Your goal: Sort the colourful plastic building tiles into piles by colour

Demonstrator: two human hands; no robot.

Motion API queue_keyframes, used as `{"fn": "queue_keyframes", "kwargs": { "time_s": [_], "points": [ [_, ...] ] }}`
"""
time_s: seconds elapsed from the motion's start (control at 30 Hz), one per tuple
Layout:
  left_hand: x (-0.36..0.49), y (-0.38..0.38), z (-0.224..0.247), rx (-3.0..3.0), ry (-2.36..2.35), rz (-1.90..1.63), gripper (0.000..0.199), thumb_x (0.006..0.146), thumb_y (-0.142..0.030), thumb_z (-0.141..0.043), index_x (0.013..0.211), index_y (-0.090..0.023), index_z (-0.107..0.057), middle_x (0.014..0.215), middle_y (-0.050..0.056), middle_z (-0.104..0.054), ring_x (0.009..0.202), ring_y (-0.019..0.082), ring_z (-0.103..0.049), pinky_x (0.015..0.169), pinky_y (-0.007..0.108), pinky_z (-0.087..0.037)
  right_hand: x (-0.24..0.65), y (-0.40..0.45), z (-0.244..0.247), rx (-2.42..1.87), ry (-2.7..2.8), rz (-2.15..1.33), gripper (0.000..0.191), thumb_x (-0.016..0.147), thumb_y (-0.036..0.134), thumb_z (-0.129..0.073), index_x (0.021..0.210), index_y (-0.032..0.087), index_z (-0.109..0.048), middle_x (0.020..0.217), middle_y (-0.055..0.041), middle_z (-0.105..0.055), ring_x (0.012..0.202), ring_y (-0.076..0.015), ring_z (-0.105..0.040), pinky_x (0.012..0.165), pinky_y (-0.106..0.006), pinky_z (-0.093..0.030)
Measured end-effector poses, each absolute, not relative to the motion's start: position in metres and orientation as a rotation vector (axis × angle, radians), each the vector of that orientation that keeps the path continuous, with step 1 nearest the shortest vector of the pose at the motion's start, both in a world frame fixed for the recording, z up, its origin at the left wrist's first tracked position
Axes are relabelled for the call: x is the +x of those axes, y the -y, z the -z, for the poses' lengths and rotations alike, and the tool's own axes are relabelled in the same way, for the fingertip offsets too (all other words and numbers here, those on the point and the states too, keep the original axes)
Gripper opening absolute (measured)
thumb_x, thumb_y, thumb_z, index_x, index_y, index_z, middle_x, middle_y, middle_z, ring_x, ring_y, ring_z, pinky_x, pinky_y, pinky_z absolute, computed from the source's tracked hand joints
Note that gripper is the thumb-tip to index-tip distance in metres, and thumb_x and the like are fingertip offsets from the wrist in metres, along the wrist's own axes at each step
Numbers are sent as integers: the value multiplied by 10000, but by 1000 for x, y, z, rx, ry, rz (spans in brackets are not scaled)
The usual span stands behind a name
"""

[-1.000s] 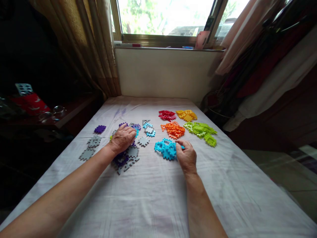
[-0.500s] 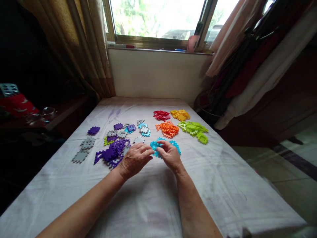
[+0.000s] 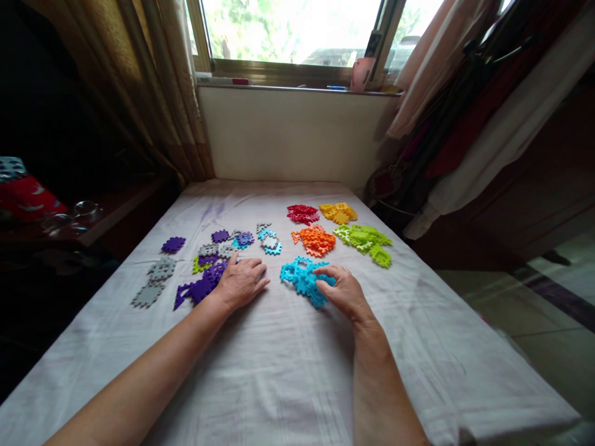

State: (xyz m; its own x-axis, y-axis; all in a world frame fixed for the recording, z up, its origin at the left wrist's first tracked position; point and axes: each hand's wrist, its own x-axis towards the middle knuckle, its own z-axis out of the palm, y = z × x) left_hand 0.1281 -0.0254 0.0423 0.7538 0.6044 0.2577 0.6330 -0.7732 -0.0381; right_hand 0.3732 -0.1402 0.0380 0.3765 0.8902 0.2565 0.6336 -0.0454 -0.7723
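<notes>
The fingers of my left hand (image 3: 244,284) are apart over the right side of a purple pile of toothed, flat interlocking pieces (image 3: 204,286); I see nothing held in them. My right hand (image 3: 346,290) is at the right side of a pile of light blue interlocking pieces (image 3: 302,275). Its thumb and forefinger are curled around a light blue piece (image 3: 329,280) at the pile's edge. Left of the purple pile lie grey pieces (image 3: 147,295). Beyond my left hand is a mixed group of blue and grey pieces (image 3: 269,241).
Behind the blue pile lie red pieces (image 3: 303,214), yellow pieces (image 3: 338,212), orange pieces (image 3: 316,240) and lime green pieces (image 3: 362,236). A lone purple piece (image 3: 173,244) lies at the left. A pale sheet (image 3: 288,371) covers the surface, with a wall and window beyond.
My hands have moved apart: the left went left to the purple pile, the right shifted right. The blue pieces now lie more bunched together. The grey piece near my left hand is no longer visible.
</notes>
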Motion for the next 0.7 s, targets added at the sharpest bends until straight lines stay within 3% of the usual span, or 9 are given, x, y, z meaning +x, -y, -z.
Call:
{"fn": "queue_keyframes", "kwargs": {
  "time_s": [0.13,0.2,0.3,0.4,0.5,0.7],
  "points": [
    [128,19,-59,-2811,1080,168,394,959,-439,-426,804,-206,-703,921,73,-730,893,225,-672,1027,469,-371,372,138,-38,-1826,1267,-224,265,690,220,-553,847,257,-763,939,-40,-744,967,-233,-648,935,-380,-490],
    [135,10,-65,-2794,1141,95,416,964,-437,-409,817,-202,-719,920,86,-737,883,231,-678,942,426,-430,371,136,-38,-1853,1178,-182,259,713,236,-524,827,249,-756,922,-44,-749,932,-230,-655,906,-370,-498],
    [153,-8,-67,-2764,1202,112,333,943,-383,-455,1111,-222,-694,1225,102,-694,1108,264,-637,971,424,-432,367,133,-36,-1834,1100,-143,263,743,286,-500,811,243,-751,890,-48,-752,881,-225,-660,862,-354,-508],
    [170,-26,-63,-2738,1219,134,394,898,-309,-518,1273,-235,-613,1471,108,-529,1346,309,-475,1105,514,-316,364,131,-35,-1808,1090,-142,280,752,307,-489,821,240,-752,877,-48,-751,858,-222,-662,843,-347,-511],
    [175,-35,-59,-2724,1224,119,305,860,-269,-558,1130,-211,-689,1467,132,-529,1376,342,-437,1136,572,-249,364,130,-35,-1800,1086,-151,284,750,305,-487,820,233,-752,868,-49,-748,843,-219,-664,821,-341,-514],
    [140,-19,-58,-2687,1138,174,237,879,-321,-545,861,-204,-750,1326,121,-643,1323,335,-487,1154,561,-227,362,131,-37,-1745,1106,-127,279,760,307,-491,831,235,-751,884,-48,-754,837,-209,-662,804,-327,-519]
  ]
}}
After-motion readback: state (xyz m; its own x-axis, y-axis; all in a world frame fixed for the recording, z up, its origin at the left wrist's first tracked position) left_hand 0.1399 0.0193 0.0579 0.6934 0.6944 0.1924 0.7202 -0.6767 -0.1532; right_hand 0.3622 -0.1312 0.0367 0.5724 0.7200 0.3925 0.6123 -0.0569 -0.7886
